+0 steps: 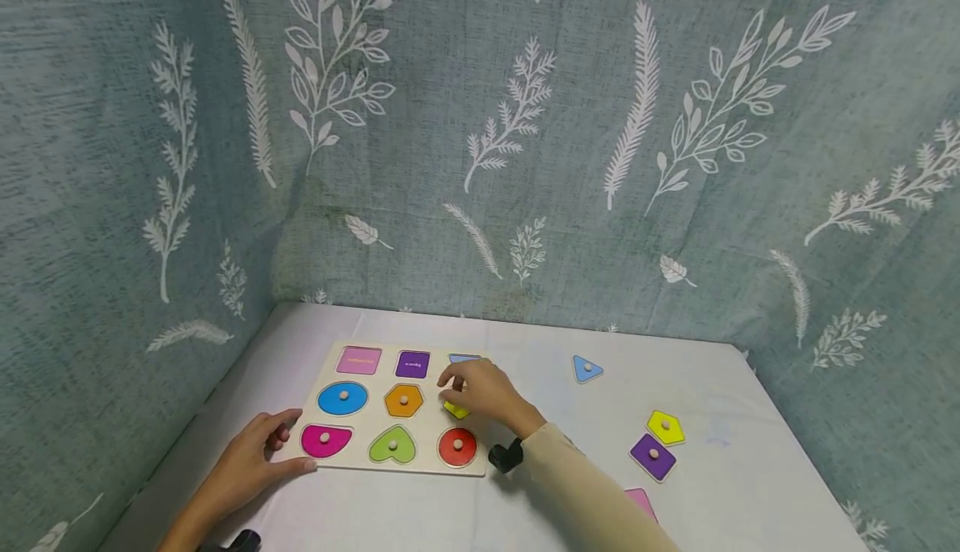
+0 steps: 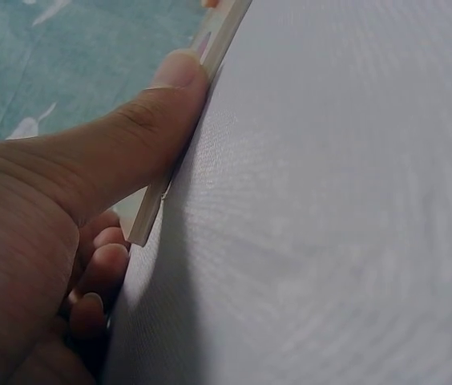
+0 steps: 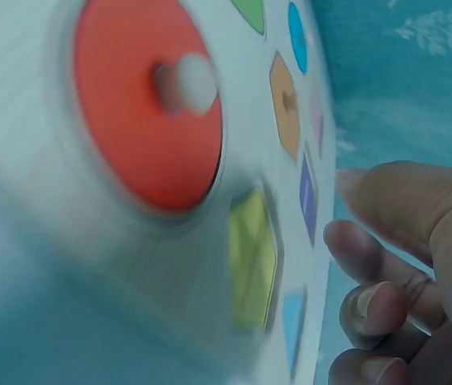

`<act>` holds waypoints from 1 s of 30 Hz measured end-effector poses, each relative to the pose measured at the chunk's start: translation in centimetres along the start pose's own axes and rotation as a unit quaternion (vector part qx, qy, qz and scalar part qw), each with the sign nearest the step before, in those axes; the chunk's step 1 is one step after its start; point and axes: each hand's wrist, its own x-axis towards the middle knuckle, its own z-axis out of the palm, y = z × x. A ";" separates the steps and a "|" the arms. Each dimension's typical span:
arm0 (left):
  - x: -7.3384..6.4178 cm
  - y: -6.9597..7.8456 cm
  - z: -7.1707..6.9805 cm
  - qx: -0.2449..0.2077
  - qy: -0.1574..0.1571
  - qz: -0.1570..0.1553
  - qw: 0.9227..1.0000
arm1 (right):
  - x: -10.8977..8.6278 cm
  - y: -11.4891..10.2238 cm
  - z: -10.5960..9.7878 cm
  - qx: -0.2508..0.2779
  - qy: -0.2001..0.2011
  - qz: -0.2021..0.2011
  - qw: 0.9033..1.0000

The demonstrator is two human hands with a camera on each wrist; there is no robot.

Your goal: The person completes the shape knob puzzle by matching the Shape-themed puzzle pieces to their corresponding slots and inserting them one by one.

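Note:
A wooden shape puzzle board point(image 1: 356, 453) lies on the left part of the table. My left hand point(image 1: 243, 456) holds its near left corner; the thumb point(image 2: 179, 80) presses the front edge and the other fingers curl at the left edge. Over the board's right side hovers my right hand point(image 1: 491, 393), loosely curled, with nothing in its fingers. Beneath it is a yellow recess point(image 3: 252, 261) without a knob. Knobbed pieces sit in the board: a red circle point(image 1: 450, 455), a green heart point(image 1: 401, 441), an orange hexagon point(image 1: 394, 406), a blue oval point(image 1: 332, 403) and a magenta half-round piece point(image 1: 337, 445).
Loose on the table's right side lie a blue triangle point(image 1: 582, 373), a yellow pentagon point(image 1: 660, 419), a purple square point(image 1: 646, 459) and a pink piece point(image 1: 642, 502) partly hidden by the right sleeve. Patterned green cloth point(image 1: 450, 152) walls the table's back and sides.

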 end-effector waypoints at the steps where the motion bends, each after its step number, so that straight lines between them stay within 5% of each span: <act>1: 0.1 0.0 0.0 0.002 -0.001 -0.001 1.000 | -0.5 0.5 -0.4 0.008 0.005 0.001 1.000; 15: 0.3 0.2 0.2 -0.004 -0.014 -0.006 1.000 | -9.9 7.2 -5.1 0.013 0.070 0.031 0.997; 22: 0.9 0.3 -0.1 0.003 -0.007 0.012 1.000 | -14.3 10.0 -7.5 -0.002 0.107 0.073 0.992; 30: 0.6 0.0 -0.1 0.010 -0.023 -0.009 1.000 | -18.7 12.1 -8.3 0.003 0.135 0.137 0.981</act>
